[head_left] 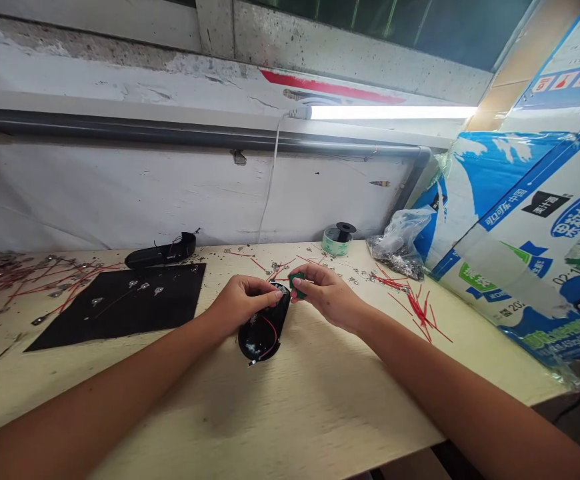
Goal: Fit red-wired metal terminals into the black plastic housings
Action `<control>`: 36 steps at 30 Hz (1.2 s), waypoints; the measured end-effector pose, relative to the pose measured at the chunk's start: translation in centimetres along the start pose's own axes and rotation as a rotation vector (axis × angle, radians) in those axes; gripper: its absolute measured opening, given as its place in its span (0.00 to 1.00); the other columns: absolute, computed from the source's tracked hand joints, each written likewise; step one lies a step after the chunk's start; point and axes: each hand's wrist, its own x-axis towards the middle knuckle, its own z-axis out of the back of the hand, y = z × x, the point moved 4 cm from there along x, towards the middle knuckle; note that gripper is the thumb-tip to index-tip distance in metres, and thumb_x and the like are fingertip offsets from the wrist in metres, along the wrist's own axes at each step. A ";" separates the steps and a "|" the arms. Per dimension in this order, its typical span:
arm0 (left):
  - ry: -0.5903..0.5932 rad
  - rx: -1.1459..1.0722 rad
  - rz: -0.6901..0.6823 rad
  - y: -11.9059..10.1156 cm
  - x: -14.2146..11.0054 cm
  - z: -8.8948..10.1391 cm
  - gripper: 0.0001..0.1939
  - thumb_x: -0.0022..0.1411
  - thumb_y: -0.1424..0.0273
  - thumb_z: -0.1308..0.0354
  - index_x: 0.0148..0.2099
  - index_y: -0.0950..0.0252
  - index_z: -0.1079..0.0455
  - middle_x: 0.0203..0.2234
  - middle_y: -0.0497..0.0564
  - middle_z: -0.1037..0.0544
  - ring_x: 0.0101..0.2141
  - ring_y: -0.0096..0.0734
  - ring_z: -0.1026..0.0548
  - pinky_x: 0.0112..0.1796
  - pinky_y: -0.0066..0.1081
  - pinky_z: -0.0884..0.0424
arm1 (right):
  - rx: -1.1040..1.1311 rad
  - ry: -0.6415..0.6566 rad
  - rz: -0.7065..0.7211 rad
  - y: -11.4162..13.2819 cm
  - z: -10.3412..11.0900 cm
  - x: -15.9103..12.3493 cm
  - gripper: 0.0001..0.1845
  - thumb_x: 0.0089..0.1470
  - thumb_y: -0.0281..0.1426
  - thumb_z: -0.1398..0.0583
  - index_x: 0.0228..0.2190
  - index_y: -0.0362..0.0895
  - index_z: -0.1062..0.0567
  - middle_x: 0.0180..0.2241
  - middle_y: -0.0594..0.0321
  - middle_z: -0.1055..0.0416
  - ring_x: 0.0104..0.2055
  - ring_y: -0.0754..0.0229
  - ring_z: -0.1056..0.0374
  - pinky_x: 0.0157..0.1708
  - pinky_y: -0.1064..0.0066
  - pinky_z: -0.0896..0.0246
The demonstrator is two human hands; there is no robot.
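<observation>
A glossy black oblong plastic shell [257, 337] lies tilted over the wooden table, its open side up. One red wire curves inside it and ends in a small white-tipped piece at its near rim. My left hand [245, 303] is closed on the shell's far part, thumb and fingers pinched together; its fingers hide some of that end. Just to the right, my right hand [330, 297] pinches a small dark green object [297, 285] between thumb and fingers, close beside the shell's far end. Too little of the green object shows to tell its kind.
A second black shell [163, 252] stands behind a black sheet [135, 303] with small metal pieces. Red wires [423, 310] lie right, more at far left. A tape roll [336, 241], a plastic bag [400, 243] and a blue-white carton [520, 233] line the back and right.
</observation>
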 end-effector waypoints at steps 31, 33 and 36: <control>0.084 0.091 -0.035 0.0 0.0 -0.4 0.19 0.56 0.54 0.36 0.35 0.67 0.21 0.23 0.48 0.26 0.19 0.21 0.40 0.19 0.25 0.49 | -0.434 -0.102 0.034 0.3 -1.7 -1.2 0.12 0.67 0.43 0.49 0.37 0.48 0.40 0.27 0.68 0.32 0.26 0.63 0.38 0.25 0.72 0.45; 0.081 0.086 -0.028 -0.1 -0.1 -0.4 0.18 0.56 0.55 0.36 0.35 0.67 0.21 0.23 0.48 0.26 0.19 0.21 0.40 0.19 0.25 0.48 | -0.446 -0.110 0.029 0.2 -1.7 -1.2 0.13 0.67 0.44 0.48 0.37 0.48 0.40 0.28 0.68 0.32 0.24 0.64 0.40 0.23 0.72 0.46; 0.110 0.072 -0.066 -0.5 -0.2 -0.6 0.17 0.57 0.56 0.36 0.33 0.68 0.21 0.25 0.50 0.24 0.22 0.24 0.35 0.22 0.25 0.44 | -0.465 -0.079 -0.003 -0.2 -1.7 -1.2 0.14 0.67 0.46 0.48 0.37 0.49 0.39 0.26 0.69 0.32 0.21 0.65 0.43 0.21 0.72 0.47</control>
